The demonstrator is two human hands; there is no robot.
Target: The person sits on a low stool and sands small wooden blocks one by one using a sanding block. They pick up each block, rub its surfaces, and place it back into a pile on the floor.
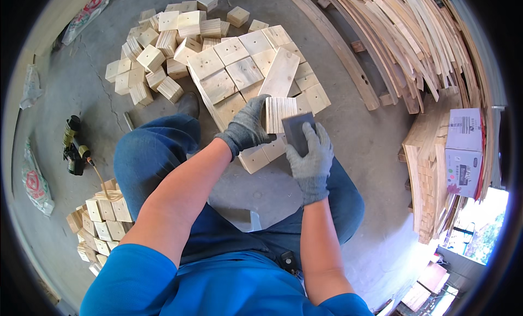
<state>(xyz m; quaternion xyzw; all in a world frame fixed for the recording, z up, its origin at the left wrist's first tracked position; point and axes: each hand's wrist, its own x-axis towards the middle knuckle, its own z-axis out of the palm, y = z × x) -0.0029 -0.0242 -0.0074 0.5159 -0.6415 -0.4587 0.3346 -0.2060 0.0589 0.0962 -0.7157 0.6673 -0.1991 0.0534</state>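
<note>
My left hand (246,124), in a grey knit glove, grips a wooden block (280,110) whose layered plywood edge faces up. My right hand (311,162), gloved the same way, is closed on a dark grey sanding block (297,132). That sanding block meets or nearly meets the right side of the wooden block. Just beyond my hands, a raised layer of square wooden blocks (243,72) with small holes in their faces sits between my knees and the far pile. A longer pale wooden piece (281,71) lies across its top.
Loose wooden blocks (151,58) are heaped at the far left. More blocks (107,211) are stacked near my left elbow, by a black corded tool (72,145). Long wood strips (403,32) and cardboard boxes (464,147) line the right. Plastic bags (36,180) lie at left.
</note>
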